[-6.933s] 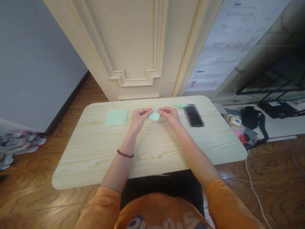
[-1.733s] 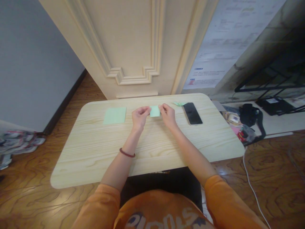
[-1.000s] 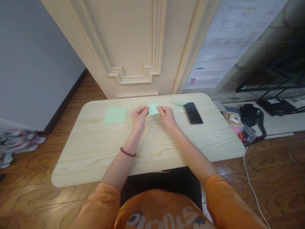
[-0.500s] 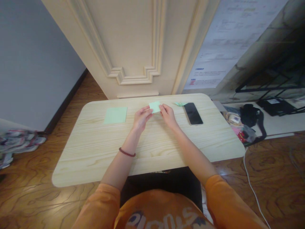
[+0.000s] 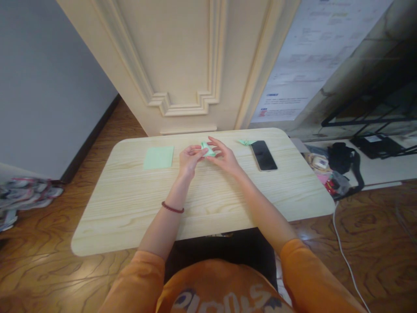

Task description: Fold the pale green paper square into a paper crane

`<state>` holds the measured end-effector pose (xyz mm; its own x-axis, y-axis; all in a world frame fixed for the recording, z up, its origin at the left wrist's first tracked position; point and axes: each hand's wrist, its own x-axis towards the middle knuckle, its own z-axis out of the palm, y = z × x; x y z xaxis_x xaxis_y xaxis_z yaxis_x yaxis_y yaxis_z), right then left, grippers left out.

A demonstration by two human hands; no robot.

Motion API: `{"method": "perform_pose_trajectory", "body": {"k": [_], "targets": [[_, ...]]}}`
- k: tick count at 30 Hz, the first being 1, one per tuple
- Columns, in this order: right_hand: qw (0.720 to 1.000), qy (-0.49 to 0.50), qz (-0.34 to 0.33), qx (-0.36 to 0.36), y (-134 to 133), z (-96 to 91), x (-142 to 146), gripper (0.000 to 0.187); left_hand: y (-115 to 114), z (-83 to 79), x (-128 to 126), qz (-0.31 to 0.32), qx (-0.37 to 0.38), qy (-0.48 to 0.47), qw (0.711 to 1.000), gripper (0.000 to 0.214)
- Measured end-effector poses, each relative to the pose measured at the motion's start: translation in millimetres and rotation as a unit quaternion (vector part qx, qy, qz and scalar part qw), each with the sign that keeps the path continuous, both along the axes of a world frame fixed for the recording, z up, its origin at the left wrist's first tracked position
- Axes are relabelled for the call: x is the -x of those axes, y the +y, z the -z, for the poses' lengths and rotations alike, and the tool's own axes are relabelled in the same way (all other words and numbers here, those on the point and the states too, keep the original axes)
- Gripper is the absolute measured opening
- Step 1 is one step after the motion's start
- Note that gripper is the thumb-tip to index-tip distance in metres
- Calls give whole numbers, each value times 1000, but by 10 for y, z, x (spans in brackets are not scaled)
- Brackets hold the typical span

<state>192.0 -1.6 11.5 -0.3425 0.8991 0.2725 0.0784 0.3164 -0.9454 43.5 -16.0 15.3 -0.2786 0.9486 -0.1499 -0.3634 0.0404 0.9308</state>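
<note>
So, from where I'm standing, the left hand (image 5: 188, 161) has its thumb and fingers pinched on a small folded green paper (image 5: 207, 150), held over the tabletop (image 5: 130, 208) near the middle of the far edge. The right hand (image 5: 226, 161) is curved round the paper's right side, fingers spread apart; can't tell if any fingertip actually touches it. Over toward the far left corner there's a flat green square sheet (image 5: 158, 157). Toward the far right corner lies a dark phone (image 5: 264, 155), and a little crumpled-looking green paper shape (image 5: 246, 142) sits right by its top end, close to the far edge.
</note>
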Motion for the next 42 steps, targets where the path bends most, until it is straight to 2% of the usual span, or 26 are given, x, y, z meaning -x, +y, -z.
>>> {"method": "perform_pose_trajectory", "body": {"k": [4,8,12,15,19,22,27,31,34,37,42], "targets": [[997,44,-13,59,32,12,-13,64,5,-18,11,26,-8,10,1000,51],[992,76,-21,103,44,-11,-30,63,-4,-45,7,56,-19,-20,998,47],[989,91,-28,115,45,-29,-36,62,-20,-80,7,74,-16,-30,997,45],[991,74,-4,112,50,-34,-33,63,-26,-97,16,93,-17,-14,995,42],[995,57,39,78,65,-12,-27,71,-9,-82,28,93,-27,-10,995,36],[997,24,49,47,76,18,-46,63,15,-50,38,73,-26,-18,997,31],[987,-87,104,-87,89,47,-115,55,28,0,57,53,-31,-32,998,31],[965,-187,71,-168,79,68,-110,47,28,25,70,38,-59,0,998,32],[957,-222,62,-176,38,64,-58,52,38,29,67,23,-49,32,998,34],[947,-265,94,-158,-16,31,-6,55,46,33,48,20,-46,53,997,35],[931,-314,91,-160,-65,-10,23,52,45,65,17,59,-74,83,992,38]]}}
